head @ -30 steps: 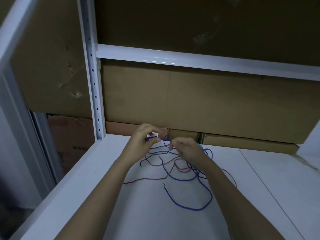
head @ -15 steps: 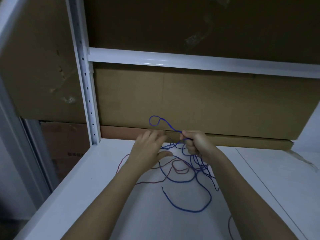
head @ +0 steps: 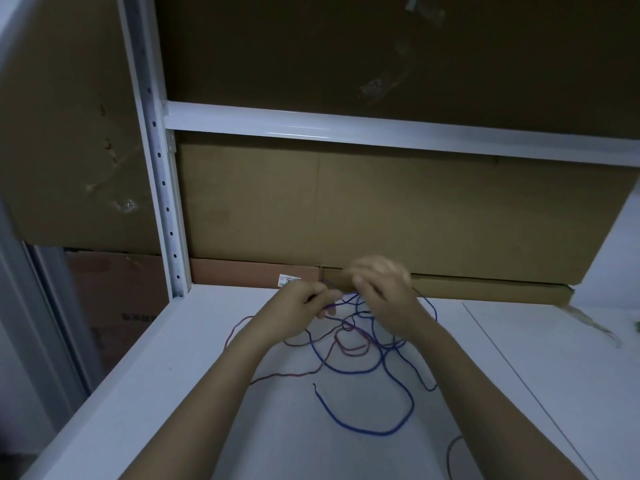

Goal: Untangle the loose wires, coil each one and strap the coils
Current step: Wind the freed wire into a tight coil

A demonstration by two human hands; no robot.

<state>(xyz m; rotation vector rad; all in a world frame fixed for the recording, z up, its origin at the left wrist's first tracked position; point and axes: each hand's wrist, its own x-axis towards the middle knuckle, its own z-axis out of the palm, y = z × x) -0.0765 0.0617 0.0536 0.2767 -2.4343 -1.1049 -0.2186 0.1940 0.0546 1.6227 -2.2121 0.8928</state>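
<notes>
Two thin wires, blue wire (head: 367, 367) and red wire (head: 291, 374), lie tangled mid-frame on the smooth white surface (head: 173, 375). Left hand (head: 301, 306) and right hand (head: 384, 292) pinch blue strands above. Cardboard's white label (head: 290, 280) is unreadable.

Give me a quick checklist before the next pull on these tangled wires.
1. Left hand has a grip on the blue wire: ok, its fingers are curled round a strand at the top of the tangle.
2. Right hand has a grip: cannot tell, the back of the hand hides the fingertips.
3. Blue wire has a free end: ok, one end lies loose on the white shelf.
4. Red wire is separate from the blue: not ok, they cross in the middle.
5. Any coil made or strapped: not ok, none in view.
</notes>
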